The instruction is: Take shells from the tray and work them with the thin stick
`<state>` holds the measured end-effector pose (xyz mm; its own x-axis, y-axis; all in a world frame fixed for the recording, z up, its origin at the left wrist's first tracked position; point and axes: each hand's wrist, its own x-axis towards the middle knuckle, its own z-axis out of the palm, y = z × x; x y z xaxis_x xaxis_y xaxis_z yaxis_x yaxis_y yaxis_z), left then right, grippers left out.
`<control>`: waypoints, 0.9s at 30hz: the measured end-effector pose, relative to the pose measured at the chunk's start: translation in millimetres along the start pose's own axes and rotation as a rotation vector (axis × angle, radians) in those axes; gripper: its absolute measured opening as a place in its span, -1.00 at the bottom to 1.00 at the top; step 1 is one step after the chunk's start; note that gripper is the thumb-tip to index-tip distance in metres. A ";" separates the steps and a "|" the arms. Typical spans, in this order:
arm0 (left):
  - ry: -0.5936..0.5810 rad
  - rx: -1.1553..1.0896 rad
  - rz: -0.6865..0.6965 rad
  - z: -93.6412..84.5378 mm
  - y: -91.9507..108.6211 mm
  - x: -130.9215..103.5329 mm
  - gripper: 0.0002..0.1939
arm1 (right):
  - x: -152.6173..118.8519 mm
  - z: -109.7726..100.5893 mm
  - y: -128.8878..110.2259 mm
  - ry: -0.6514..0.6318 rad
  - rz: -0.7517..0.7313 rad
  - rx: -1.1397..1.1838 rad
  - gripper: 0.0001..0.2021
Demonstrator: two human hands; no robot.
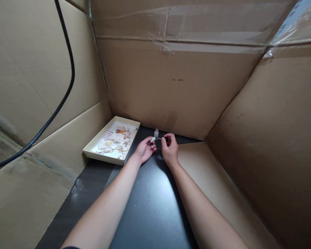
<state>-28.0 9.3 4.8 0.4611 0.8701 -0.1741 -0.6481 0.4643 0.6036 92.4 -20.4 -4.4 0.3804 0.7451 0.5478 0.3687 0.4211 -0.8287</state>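
My left hand [145,150] is closed on a small white shell [152,139], held between thumb and fingertips. In my right hand [170,149] is a small brush with a dark cap-like handle [167,139], pinched by the fingers. Its thin pale stem [158,138] points left, its tip at or very near the shell; I cannot tell whether they touch. Just behind the hands, a small clear bottle [156,132] stands upright on the dark table. To the left of my left hand lies a shallow cream tray [103,158] with several shells [118,137] in it.
Cardboard walls [155,93] enclose the dark table [145,207] at the back and both sides. A flat cardboard piece [209,173] lies on the right. A black cable [72,69] hangs in front of the left wall.
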 end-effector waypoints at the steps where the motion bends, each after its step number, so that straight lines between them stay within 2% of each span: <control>1: 0.000 -0.002 0.001 0.0 0.0 -0.1 -0.92 | 0.1 -0.1 0.0 0.001 -0.005 0.003 -0.85; 12: 0.061 0.005 0.003 1.5 -0.5 0.8 -0.98 | -0.7 -0.3 -2.6 -0.038 0.006 0.018 -0.85; 18: 0.064 0.010 0.010 1.6 -0.5 0.4 -0.97 | -0.7 -1.5 -3.5 0.000 -0.010 -0.004 -0.87; 23: 0.063 -0.010 0.009 1.4 -0.2 0.0 -0.96 | -1.0 -1.9 -4.3 -0.039 0.011 0.018 -0.87; 27: 0.026 -0.010 0.012 0.7 -0.1 -0.8 -0.93 | -0.9 -2.2 -4.4 -0.012 0.002 0.029 -0.88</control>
<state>-27.9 8.5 5.5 0.4378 0.8794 -0.1871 -0.6592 0.4555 0.5983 92.3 -24.1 -1.0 0.3713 0.7518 0.5449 0.3435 0.4340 -0.8329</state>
